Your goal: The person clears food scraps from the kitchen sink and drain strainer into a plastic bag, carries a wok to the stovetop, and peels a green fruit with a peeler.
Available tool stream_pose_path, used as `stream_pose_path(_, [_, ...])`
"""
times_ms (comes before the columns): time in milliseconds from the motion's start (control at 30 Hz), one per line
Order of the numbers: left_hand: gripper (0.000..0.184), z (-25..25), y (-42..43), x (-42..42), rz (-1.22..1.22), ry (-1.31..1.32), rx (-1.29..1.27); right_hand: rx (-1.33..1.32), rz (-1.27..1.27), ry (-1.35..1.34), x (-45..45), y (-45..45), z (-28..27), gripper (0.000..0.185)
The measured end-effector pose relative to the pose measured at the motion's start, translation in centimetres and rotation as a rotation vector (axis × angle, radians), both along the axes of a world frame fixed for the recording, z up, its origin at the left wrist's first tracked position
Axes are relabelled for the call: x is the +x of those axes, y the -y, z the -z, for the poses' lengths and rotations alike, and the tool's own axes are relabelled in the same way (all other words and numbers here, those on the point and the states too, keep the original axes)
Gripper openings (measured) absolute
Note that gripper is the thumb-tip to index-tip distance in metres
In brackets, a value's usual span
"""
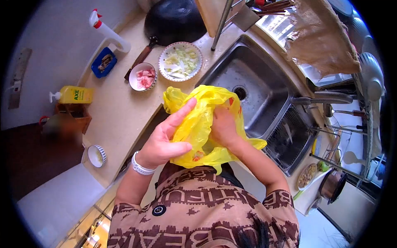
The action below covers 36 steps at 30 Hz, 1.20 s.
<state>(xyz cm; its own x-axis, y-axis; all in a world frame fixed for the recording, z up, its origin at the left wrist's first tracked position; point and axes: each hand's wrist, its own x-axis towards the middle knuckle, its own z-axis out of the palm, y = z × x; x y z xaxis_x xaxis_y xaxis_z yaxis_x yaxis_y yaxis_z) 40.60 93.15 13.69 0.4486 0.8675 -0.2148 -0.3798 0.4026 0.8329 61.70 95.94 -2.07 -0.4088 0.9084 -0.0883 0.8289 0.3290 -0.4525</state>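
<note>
The pale counter (118,113) is the biggest thing here, and the metal sink (269,78) is set into it. My yellow bag (198,124) is up in front of my tummy, near the sink. A black wok (175,22) sits past the plate (162,62) of chopped green bits. My left hand (165,140) is wide open, thumb and pointing finger spread apart, touching the bag's side. My right hand (223,126) is inside the bag (its fingers are hidden, so I can't tell what they hold). A little bowl (133,78) has pink bits in it.
</note>
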Motion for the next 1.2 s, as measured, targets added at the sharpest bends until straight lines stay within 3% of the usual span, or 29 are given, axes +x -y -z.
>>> stream_pose_path(100, [0.086,-0.4,-0.1,0.3,-0.017,0.003,0.007,0.153,-0.379,-0.016,-0.6,0.9,0.2,0.037])
stream_pose_path(200, [0.086,-0.6,-0.1,0.3,-0.025,0.007,0.004,0.331,-0.51,-0.01,-1.3,1.0,2.5,0.039])
stream_pose_path(300, [0.087,-0.4,0.0,0.3,-0.073,0.002,-0.005,0.319,-0.425,0.065,-1.7,0.3,1.5,0.044])
stream_pose_path(367, [0.088,-0.3,0.0,0.0,-0.098,0.027,-0.024,-0.284,-0.148,0.045,-1.8,-0.8,-2.5,0.047])
stream_pose_path(400, [0.088,-0.5,0.0,-0.2,-0.103,0.02,-0.025,-0.285,-0.154,0.039,-1.6,-1.0,-3.0,0.047])
stream_pose_path(467, [0.089,-0.7,-0.1,-0.7,-0.097,0.025,-0.036,-0.323,0.005,-0.525,-0.6,-1.2,-3.4,0.053])
stream_pose_path(500, [0.089,-0.7,-0.1,-0.8,-0.104,0.023,-0.041,-0.331,-0.001,-0.526,-0.3,-1.0,-3.2,0.053])
stream_pose_path(567, [0.089,-0.7,-0.1,-1.0,-0.108,0.029,-0.035,-0.056,-0.192,-0.033,0.3,-0.3,-2.9,0.057])
stream_pose_path(700, [0.088,-0.7,0.3,-1.3,-0.123,0.018,0.007,-0.165,-0.125,-0.315,2.1,1.4,-4.8,0.06])
stream_pose_path(767, [0.087,-0.9,0.1,-1.2,-0.069,0.002,0.029,-0.169,-0.14,-0.032,3.4,2.9,-5.8,0.06])
stream_pose_path(867, [0.085,-0.2,0.3,-0.7,-0.037,0.006,0.016,-0.124,-0.018,0.037,4.7,5.6,-5.3,0.063])
stream_pose_path(967, [0.085,0.1,0.4,-0.1,0.002,-0.011,0.016,-0.108,-0.031,0.265,6.0,8.1,-0.3,0.064])
stream_pose_path(1067, [0.085,0.1,0.2,0.1,0.018,-0.02,0.017,0.047,0.064,0.066,5.1,8.2,-3.0,0.063])
stream_pose_path(1200, [0.085,0.3,0.5,0.4,0.038,0.002,-0.003,0.176,0.047,0.063,5.4,9.4,0.5,0.063])
